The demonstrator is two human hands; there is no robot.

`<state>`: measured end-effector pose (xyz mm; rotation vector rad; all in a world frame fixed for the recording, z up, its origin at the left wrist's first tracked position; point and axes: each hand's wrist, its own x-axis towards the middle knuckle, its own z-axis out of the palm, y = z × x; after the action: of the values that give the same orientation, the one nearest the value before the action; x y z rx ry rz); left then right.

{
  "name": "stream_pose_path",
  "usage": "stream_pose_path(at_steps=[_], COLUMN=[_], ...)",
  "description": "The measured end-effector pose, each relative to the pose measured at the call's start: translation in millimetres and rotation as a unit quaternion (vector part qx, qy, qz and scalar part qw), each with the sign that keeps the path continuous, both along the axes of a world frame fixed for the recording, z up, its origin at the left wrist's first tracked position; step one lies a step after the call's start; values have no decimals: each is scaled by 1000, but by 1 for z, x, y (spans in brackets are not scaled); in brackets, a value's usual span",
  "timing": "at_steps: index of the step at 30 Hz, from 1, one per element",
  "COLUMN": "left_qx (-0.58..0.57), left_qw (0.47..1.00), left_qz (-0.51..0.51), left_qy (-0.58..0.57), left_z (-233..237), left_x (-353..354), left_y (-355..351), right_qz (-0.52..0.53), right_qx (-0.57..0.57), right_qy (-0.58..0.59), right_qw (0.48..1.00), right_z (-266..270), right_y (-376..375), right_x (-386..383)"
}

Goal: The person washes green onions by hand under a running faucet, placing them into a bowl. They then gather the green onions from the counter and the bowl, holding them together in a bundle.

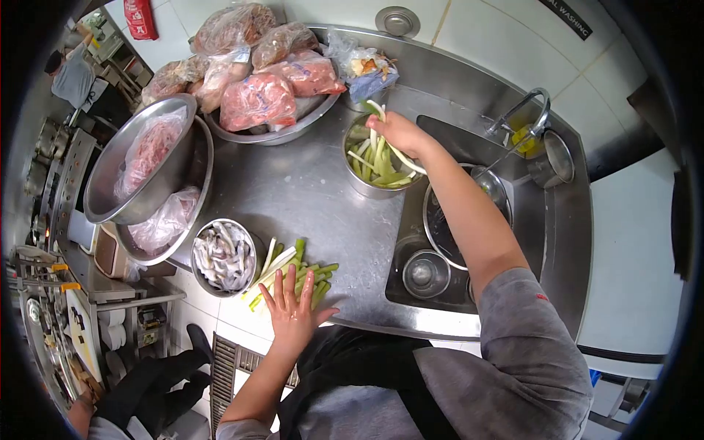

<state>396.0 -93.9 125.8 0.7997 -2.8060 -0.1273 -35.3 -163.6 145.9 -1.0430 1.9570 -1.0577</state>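
Note:
My left hand lies spread over the near end of a pile of cut green and white stalks at the counter's front edge. Beside the pile, a metal bowl holds pale grey, slippery-looking pieces. My right hand is closed around some stalks above a round metal pot. More green stalks fill that pot, and one long white stalk hangs from my hand over its right rim.
A sink with pots and a tap lies right. Bagged red meat fills a large bowl at the back left. Two stacked bowls tilt at the left. Other people are at the far left, one lower down beyond the counter.

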Motion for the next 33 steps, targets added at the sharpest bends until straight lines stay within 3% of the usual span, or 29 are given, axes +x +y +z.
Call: stream_pose_path(at_steps=[2, 5, 8, 12, 13, 15, 17, 22, 23, 28, 33], left_qx=[4, 32, 74, 104, 102, 279, 306, 354, 459, 404, 265], left_qw=[999, 991, 967, 934, 933, 917, 915, 892, 859, 879, 943], left_qz=[-26, -61, -71, -84, -87, -129, -120, -156, -131, -163, -161], left_qy=[36, 115, 231, 331, 333, 254, 233, 233, 183, 194, 123], left_z=[10, 38, 78, 94, 98, 102, 100, 89, 89, 94, 114], left_x=[-11, -49, -118, -225, -242, -267, -275, -276, -274, -274, -268], left_y=[1, -9, -42, -89, -96, -101, -100, -106, -109, -96, -76], right_qz=[-11, -45, -42, -3, 23, 12, -22, -37, -32, -56, -187], right_qx=[-25, -182, -242, -268, -302, -320, -373, -356, -358, -368, -386], right_qy=[-1, -84, -122, -137, -171, -231, -334, -406, -417, -432, -428], right_qw=[1000, 979, 962, 954, 937, 919, 865, 841, 835, 821, 796], right_z=[11, 29, 58, 79, 79, 82, 80, 63, 62, 73, 72], right_y=[9, 16, 30, 42, 42, 47, 42, 45, 50, 74, 141], right_x=[2, 8, 20, 34, 35, 35, 33, 29, 28, 22, -3])
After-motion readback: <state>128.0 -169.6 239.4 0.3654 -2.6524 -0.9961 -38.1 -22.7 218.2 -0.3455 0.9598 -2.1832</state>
